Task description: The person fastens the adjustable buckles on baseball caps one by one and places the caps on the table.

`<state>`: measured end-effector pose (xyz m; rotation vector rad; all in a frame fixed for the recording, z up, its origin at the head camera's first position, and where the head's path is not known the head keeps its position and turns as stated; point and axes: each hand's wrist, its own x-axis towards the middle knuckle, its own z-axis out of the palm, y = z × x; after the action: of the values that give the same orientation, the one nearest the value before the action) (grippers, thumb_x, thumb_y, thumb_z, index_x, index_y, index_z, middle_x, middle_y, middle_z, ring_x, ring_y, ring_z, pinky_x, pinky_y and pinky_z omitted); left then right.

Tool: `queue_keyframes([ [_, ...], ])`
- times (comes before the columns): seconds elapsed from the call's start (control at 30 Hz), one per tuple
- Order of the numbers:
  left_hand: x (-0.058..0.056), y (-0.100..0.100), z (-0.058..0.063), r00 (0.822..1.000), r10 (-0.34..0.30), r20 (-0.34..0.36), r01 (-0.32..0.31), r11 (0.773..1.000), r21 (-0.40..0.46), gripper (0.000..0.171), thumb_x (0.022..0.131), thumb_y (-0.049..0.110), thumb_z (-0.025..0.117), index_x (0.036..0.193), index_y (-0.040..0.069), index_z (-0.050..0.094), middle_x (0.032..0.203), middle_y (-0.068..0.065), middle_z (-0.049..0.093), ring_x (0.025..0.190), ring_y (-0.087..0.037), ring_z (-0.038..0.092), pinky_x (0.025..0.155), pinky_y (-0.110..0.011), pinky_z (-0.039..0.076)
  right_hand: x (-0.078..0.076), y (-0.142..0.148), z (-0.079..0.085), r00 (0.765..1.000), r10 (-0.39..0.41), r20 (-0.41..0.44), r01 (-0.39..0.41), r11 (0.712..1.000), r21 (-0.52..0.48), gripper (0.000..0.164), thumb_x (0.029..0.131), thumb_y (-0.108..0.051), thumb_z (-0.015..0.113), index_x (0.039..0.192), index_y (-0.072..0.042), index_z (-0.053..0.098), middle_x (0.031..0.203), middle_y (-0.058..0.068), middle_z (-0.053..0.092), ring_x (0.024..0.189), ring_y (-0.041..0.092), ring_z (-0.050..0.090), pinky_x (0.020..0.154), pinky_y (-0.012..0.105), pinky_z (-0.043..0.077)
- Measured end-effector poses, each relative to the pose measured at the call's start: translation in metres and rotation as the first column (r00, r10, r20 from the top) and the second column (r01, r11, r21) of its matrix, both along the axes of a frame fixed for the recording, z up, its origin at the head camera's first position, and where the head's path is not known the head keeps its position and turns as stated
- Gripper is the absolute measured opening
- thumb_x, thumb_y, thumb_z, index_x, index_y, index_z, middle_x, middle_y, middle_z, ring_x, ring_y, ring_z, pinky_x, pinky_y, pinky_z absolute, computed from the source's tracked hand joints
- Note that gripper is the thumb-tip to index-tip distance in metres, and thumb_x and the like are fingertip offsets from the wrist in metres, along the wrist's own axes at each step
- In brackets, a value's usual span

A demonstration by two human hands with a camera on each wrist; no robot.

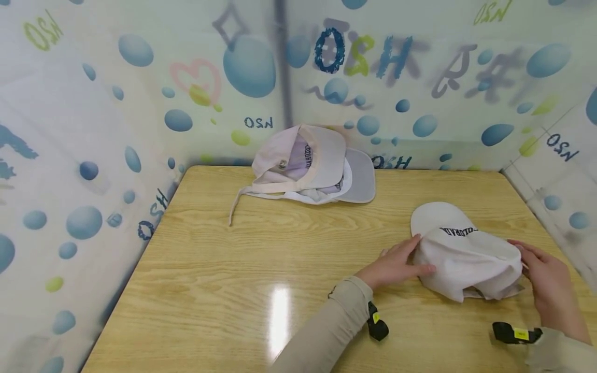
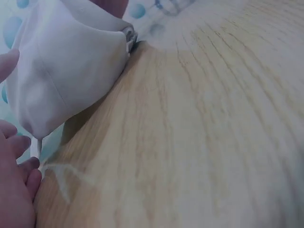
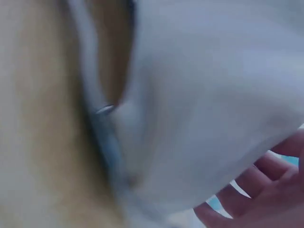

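A white cap [image 1: 466,261] sits at the right of the wooden desk [image 1: 210,280], between a person's left hand [image 1: 396,264] and right hand [image 1: 552,277]. Both hands' fingers are apart, touching its sides. Two more caps [image 1: 328,160] lie overlapping at the back, making three. Folds hide some front lettering; the right wrist view is blurred.

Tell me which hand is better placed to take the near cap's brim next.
Probably the left hand: it is at the cap's side, beside the brim, while the right hand is at the opposite side.
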<state>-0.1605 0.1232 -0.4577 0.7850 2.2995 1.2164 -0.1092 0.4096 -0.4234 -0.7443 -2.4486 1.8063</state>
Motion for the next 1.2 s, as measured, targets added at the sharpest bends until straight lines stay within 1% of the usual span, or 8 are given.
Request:
queue_keyframes([
  [0.13, 0.000, -0.007, -0.001, 0.992, 0.010, 0.124, -0.030, 0.986, 0.165, 0.072, 0.085, 0.053, 0.049, 0.142, 0.031, 0.011, 0.143, 0.016, 0.017, 0.129, -0.003, 0.015, 0.104, -0.034, 0.020, -0.002, -0.023, 0.032, 0.981, -0.054, -0.185, 0.036, 0.995, -0.097, 0.056, 0.083, -0.045, 0.052, 0.131, -0.016, 0.045, 0.121, -0.013, 0.052, 0.119, 0.005, 0.032, 0.100, 0.014, 0.021],
  [0.27, 0.003, -0.015, -0.005, 0.983, 0.053, 0.176, -0.101, 0.955, 0.278, 0.065, 0.086, 0.052, 0.048, 0.140, 0.035, 0.017, 0.142, 0.017, 0.020, 0.129, -0.005, 0.019, 0.103, -0.032, 0.024, -0.005, -0.060, 0.066, 0.928, -0.078, -0.364, 0.003, 0.979, -0.202, 0.049, 0.085, -0.036, 0.054, 0.126, -0.010, 0.049, 0.124, -0.002, 0.052, 0.119, 0.011, 0.035, 0.097, 0.012, 0.025],
  [0.57, 0.015, -0.034, -0.015, 0.952, 0.224, 0.206, -0.297, 0.831, 0.470, 0.047, 0.090, 0.043, 0.048, 0.133, 0.029, 0.038, 0.133, 0.010, 0.041, 0.118, -0.011, 0.041, 0.091, -0.023, 0.038, -0.018, -0.157, 0.112, 0.712, -0.136, -0.689, -0.327, 0.803, -0.497, 0.038, 0.087, -0.005, 0.055, 0.119, 0.012, 0.046, 0.112, 0.022, 0.054, 0.106, 0.032, 0.051, 0.091, 0.031, 0.040],
  [0.77, 0.013, -0.049, -0.016, 0.924, 0.236, 0.303, -0.375, 0.724, 0.580, 0.045, 0.091, 0.034, 0.049, 0.133, 0.021, 0.039, 0.134, 0.002, 0.041, 0.118, -0.010, 0.042, 0.089, -0.023, 0.040, -0.034, -0.200, 0.111, 0.708, -0.103, -0.699, -0.398, 0.759, -0.515, 0.037, 0.088, -0.009, 0.054, 0.119, 0.011, 0.047, 0.111, 0.022, 0.055, 0.106, 0.033, 0.051, 0.091, 0.034, 0.040],
  [0.83, 0.011, -0.053, -0.016, 0.914, 0.229, 0.333, -0.394, 0.692, 0.605, 0.045, 0.091, 0.034, 0.049, 0.133, 0.020, 0.039, 0.135, 0.000, 0.040, 0.117, -0.010, 0.043, 0.088, -0.024, 0.041, -0.039, -0.210, 0.104, 0.710, -0.121, -0.694, -0.423, 0.715, -0.556, 0.036, 0.089, -0.009, 0.053, 0.118, 0.011, 0.047, 0.109, 0.022, 0.056, 0.105, 0.033, 0.052, 0.091, 0.036, 0.041],
  [0.9, 0.010, -0.057, -0.015, 0.906, 0.233, 0.354, -0.414, 0.660, 0.627, 0.046, 0.091, 0.036, 0.049, 0.132, 0.018, 0.039, 0.135, -0.002, 0.040, 0.116, -0.010, 0.044, 0.089, -0.026, 0.042, -0.045, -0.219, 0.096, 0.713, -0.157, -0.683, -0.452, 0.642, -0.619, 0.034, 0.090, -0.008, 0.052, 0.117, 0.011, 0.047, 0.107, 0.021, 0.057, 0.102, 0.033, 0.054, 0.090, 0.037, 0.041],
  [0.97, 0.009, -0.062, -0.014, 0.895, 0.254, 0.366, -0.439, 0.637, 0.633, 0.047, 0.090, 0.039, 0.049, 0.132, 0.019, 0.039, 0.135, -0.003, 0.040, 0.114, -0.009, 0.045, 0.089, -0.028, 0.042, -0.053, -0.228, 0.086, 0.728, -0.212, -0.652, -0.483, 0.516, -0.707, 0.028, 0.090, -0.005, 0.051, 0.113, 0.010, 0.050, 0.102, 0.021, 0.059, 0.096, 0.033, 0.056, 0.088, 0.038, 0.043],
  [1.2, -0.003, -0.084, -0.012, 0.827, 0.366, 0.426, -0.560, 0.477, 0.677, 0.042, 0.091, 0.035, 0.050, 0.128, 0.016, 0.044, 0.133, -0.007, 0.041, 0.115, -0.023, 0.046, 0.090, -0.038, 0.042, -0.079, -0.247, 0.045, 0.865, -0.325, -0.382, -0.423, -0.062, -0.904, 0.015, 0.091, -0.003, 0.049, 0.103, 0.001, 0.057, 0.093, 0.016, 0.061, 0.084, 0.026, 0.058, 0.078, 0.033, 0.047],
])
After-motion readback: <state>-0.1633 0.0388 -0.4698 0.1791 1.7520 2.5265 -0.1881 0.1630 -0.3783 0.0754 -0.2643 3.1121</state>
